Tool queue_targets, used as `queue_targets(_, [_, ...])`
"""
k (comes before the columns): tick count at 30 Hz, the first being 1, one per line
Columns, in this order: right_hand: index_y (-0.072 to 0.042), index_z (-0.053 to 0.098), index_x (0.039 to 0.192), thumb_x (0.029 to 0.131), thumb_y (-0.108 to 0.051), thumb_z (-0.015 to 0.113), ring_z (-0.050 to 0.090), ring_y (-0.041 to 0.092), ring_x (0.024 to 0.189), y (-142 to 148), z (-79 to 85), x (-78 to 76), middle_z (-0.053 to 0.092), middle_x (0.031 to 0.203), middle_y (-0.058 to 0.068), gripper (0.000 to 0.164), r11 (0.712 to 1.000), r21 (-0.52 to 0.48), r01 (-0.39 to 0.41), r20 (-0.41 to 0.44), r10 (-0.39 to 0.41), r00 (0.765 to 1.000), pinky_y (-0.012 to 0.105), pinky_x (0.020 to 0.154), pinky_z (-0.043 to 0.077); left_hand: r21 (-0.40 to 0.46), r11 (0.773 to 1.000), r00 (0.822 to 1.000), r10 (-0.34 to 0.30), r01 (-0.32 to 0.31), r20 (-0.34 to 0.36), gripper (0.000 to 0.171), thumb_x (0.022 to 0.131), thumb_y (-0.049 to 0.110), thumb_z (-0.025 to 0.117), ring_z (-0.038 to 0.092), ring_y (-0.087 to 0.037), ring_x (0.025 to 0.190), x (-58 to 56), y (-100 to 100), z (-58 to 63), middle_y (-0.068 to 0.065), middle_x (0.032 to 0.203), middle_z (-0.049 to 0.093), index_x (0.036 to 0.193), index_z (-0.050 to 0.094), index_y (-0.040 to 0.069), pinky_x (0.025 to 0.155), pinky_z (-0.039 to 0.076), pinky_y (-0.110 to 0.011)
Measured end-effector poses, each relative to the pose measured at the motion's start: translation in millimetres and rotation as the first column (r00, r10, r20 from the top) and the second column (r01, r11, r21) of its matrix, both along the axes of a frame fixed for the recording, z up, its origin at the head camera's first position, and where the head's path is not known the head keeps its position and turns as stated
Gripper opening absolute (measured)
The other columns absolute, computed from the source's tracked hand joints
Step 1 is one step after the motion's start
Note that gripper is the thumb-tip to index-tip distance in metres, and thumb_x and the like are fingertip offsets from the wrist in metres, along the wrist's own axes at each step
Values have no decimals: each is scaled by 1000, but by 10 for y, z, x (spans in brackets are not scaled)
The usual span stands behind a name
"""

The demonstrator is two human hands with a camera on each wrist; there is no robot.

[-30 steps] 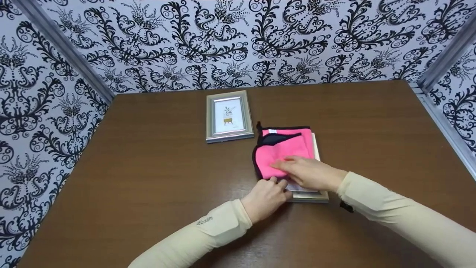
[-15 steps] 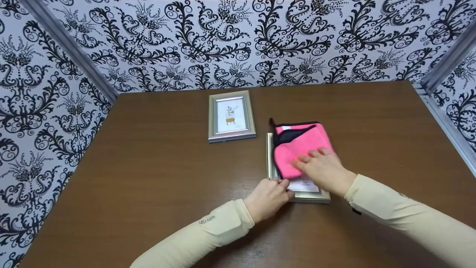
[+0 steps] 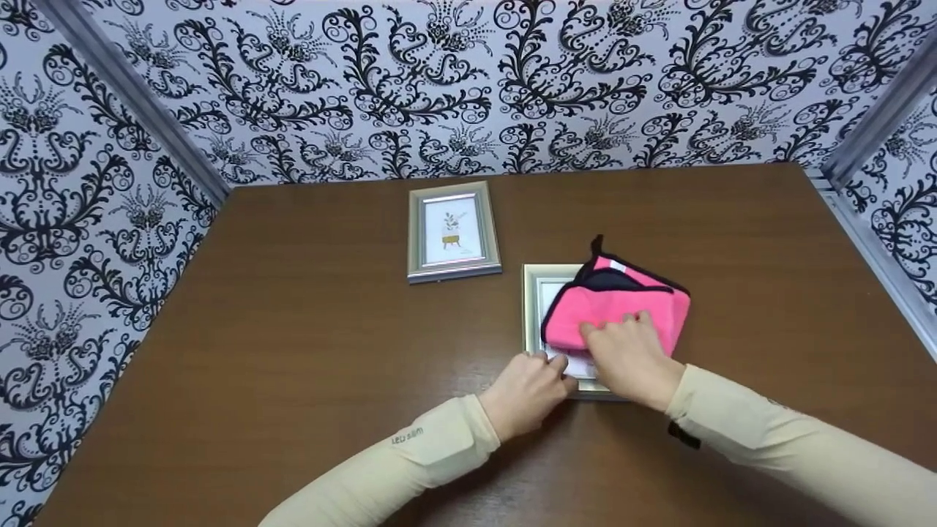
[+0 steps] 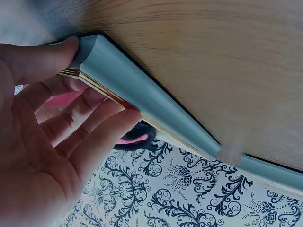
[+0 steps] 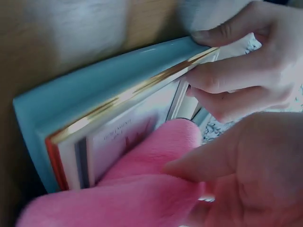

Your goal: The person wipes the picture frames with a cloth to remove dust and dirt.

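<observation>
My left hand (image 3: 527, 393) grips the near-left corner of a picture frame (image 3: 532, 311) lying on the table. In the left wrist view, the thumb and fingers of that hand (image 4: 42, 137) sit on either side of the frame's edge (image 4: 137, 87). My right hand (image 3: 631, 364) holds a folded pink cloth (image 3: 611, 311) with black trim against the frame's face. The right wrist view shows the thumb on the bunched cloth (image 5: 147, 189), beside the frame's printed picture (image 5: 137, 127). The cloth covers much of the picture and overhangs the right side.
A second framed picture (image 3: 454, 230) with a plant drawing lies farther back and to the left on the brown wooden table (image 3: 307, 329). Patterned black-and-white wall panels (image 3: 439, 88) rise behind the table and at its sides.
My right hand has moved the cloth rightward over the frame, and the cloth has turned clockwise. More of the frame's left side shows. My left hand stays at the corner.
</observation>
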State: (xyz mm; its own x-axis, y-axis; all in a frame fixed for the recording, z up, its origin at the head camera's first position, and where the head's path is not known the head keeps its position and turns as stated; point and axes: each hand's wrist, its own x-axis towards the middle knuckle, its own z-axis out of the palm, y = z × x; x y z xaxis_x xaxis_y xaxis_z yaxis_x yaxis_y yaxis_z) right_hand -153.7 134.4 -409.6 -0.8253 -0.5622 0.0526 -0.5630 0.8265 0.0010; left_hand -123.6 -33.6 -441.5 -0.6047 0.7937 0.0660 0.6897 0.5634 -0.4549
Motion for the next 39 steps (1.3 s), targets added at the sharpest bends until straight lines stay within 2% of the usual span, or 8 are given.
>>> queue_targets(6, [-1, 66, 104, 82, 0, 62, 49, 27, 59, -74, -81, -93, 59, 66, 8, 23, 968, -225, -108, 43, 121, 992, 43, 59, 43, -4, 1000, 999, 3, -3, -35, 19, 78, 30, 73, 56, -13, 71, 20, -13, -14, 5, 91, 61, 96, 69, 30, 50, 45, -23])
queue_targets(12, [-6, 63, 127, 91, 0, 54, 49, 25, 81, -53, -113, -162, 69, 106, 9, 37, 908, -379, -177, 189, 263, 946, 39, 73, 41, 42, 999, 994, -10, 14, -105, 12, 83, 29, 69, 55, -13, 68, 43, -15, -53, 4, 87, 60, 95, 70, 30, 45, 44, -23])
queue_targets(18, [-10, 65, 125, 91, 0, 58, 52, 25, 84, 6, -84, -151, 68, 112, 6, 36, 909, -330, -254, 182, 325, 928, 39, 73, 45, 117, 992, 978, -10, 35, -209, 8, 87, 20, 63, 52, -8, 54, 106, -18, -113, 4, 76, 56, 83, 69, 24, 41, 43, -22])
queue_targets(24, [-7, 70, 113, 83, -5, 71, 57, 34, 94, 74, -89, -70, 69, 109, 10, 31, 944, -111, -310, -30, 309, 951, 48, 78, 47, 157, 987, 973, -2, 39, -231, 7, 83, 17, 64, 53, -7, 53, 133, -18, -139, 4, 72, 55, 78, 67, 21, 44, 44, -22])
queue_targets(30, [-5, 66, 88, 72, -1, 75, 55, 36, 81, 196, -123, 53, 59, 77, 13, 19, 984, 109, -141, -244, 164, 956, 49, 76, 44, 178, 984, 988, 16, 12, -154, 9, 81, 11, 67, 57, -11, 62, 114, -23, -124, 1, 72, 59, 82, 69, 19, 48, 48, -22])
queue_targets(33, [-2, 64, 85, 71, -1, 75, 55, 36, 74, 212, -128, 157, 54, 70, 14, 18, 986, 140, -93, -250, 126, 960, 50, 76, 44, 197, 980, 996, 16, 2, -90, 9, 78, 10, 70, 57, -12, 61, 104, -33, -107, 0, 71, 60, 83, 70, 17, 47, 49, -23])
queue_targets(36, [0, 62, 86, 67, -3, 75, 54, 35, 68, 206, -128, 249, 51, 67, 12, 23, 985, 112, -127, -220, 149, 964, 48, 72, 45, 227, 974, 1000, 9, -6, -11, 12, 76, 10, 73, 58, -12, 61, 87, -62, -82, 0, 74, 61, 86, 71, 16, 48, 50, -24])
queue_targets(39, [0, 60, 86, 64, -2, 74, 54, 33, 66, 200, -112, 301, 51, 67, 11, 26, 985, 64, -160, -196, 170, 966, 46, 66, 46, 294, 956, 990, -28, -14, 136, 9, 77, 10, 72, 59, -14, 60, 19, -125, -21, -1, 75, 61, 85, 69, 13, 48, 51, -25])
